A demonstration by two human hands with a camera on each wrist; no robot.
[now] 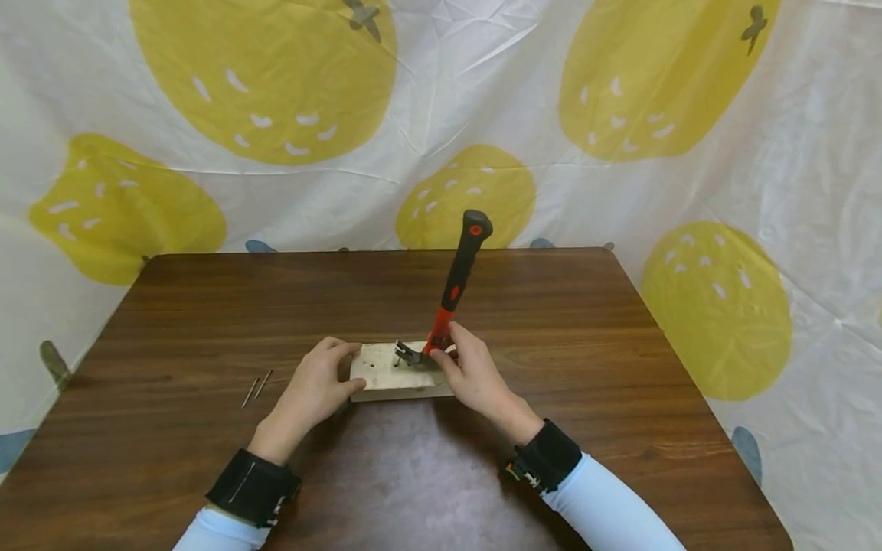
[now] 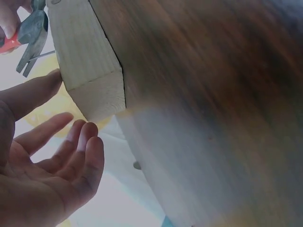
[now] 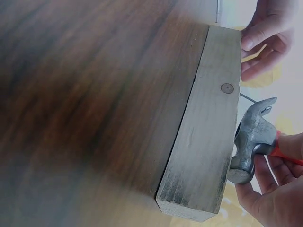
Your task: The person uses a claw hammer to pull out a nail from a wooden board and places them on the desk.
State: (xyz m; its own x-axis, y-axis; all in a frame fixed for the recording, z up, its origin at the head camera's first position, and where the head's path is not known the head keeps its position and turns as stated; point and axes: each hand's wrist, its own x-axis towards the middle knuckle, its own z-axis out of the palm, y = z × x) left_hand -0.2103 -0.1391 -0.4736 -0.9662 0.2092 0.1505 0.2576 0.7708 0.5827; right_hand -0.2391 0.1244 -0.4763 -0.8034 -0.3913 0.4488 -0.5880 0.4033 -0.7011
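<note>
A pale wooden block [image 1: 386, 373] lies on the table, with a thin nail [image 3: 248, 98] standing out of its top. My left hand [image 1: 317, 383] holds the block's left end between thumb and fingers; in the left wrist view the other fingers curl loosely beside that end. With thumb and fingers, my right hand [image 1: 478, 375] grips a claw hammer [image 1: 460, 268] low on its red neck, close to the head. The hammer's black handle points up and away. Its head [image 3: 255, 135] rests on the block's top, and the claw is at the nail.
Two loose nails [image 1: 256, 388] lie on the brown wooden table [image 1: 586, 321], left of my left hand. Small holes mark the top of the block near its left end. Behind the table hangs a white cloth [image 1: 441, 99] printed with yellow fruit.
</note>
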